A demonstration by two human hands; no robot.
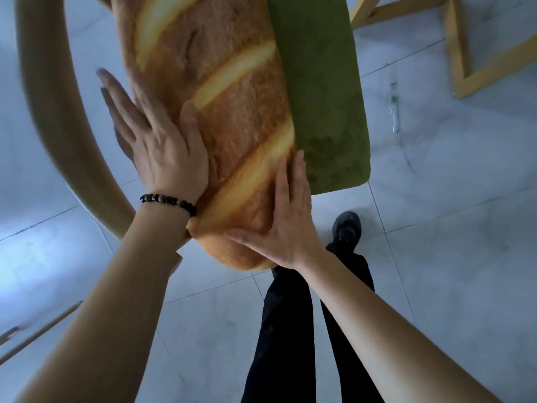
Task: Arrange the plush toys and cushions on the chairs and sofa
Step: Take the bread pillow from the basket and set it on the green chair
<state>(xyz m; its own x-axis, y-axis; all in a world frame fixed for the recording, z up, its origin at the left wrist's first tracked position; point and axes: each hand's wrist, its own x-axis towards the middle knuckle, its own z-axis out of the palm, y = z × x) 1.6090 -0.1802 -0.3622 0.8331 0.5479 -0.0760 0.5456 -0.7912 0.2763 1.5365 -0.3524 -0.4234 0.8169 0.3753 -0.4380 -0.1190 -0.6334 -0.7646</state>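
Note:
A long plush cushion printed like a baguette (220, 106) lies lengthwise on a chair's green seat (328, 106), its near end hanging past the seat's front edge. My left hand (157, 146), with a dark bead bracelet on the wrist, lies flat against the cushion's left side, fingers stretched out. Flat against the right side of its near end rests my right hand (286, 225), fingers spread. Neither hand closes around it.
The chair's curved beige backrest rail (55, 112) arcs around on the left. Yellow wooden frame legs (456, 50) stand at the top right. Pale floor tiles (453, 257) surround the chair. My dark-trousered legs and a black shoe (347, 228) are just below the seat.

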